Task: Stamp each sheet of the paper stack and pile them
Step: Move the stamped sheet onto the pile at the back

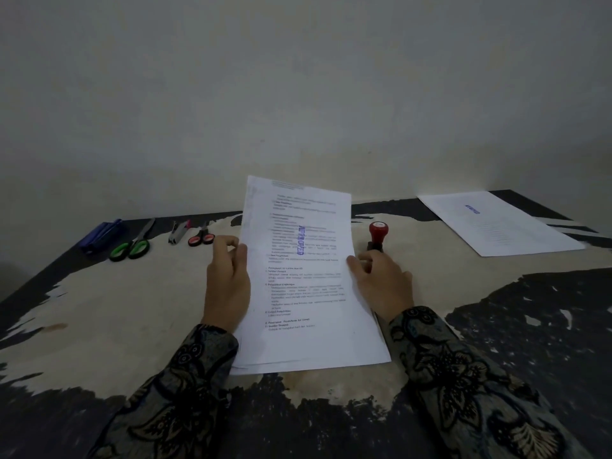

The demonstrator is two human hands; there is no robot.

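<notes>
From the head view, the job was under way but far from finished. The top sheet (298, 273) of the paper stack (251, 367) already carried a blue stamp mark (300, 240) — so that sheet looked stamped but not yet moved. The left hand (228, 279) pinched its left edge, lifting the far end off the stack; the right hand (381, 283) curled its fingers round the right edge. The stamp (377, 235) stood upright on the tabletop (116, 313), just behind the right hand, held by neither. Far to the right lay the finished pile (496, 223), its top sheet also marked in blue — how many sheets it held could not be told. Edges of more sheets showed under the lifted one, so stamping remained.
</notes>
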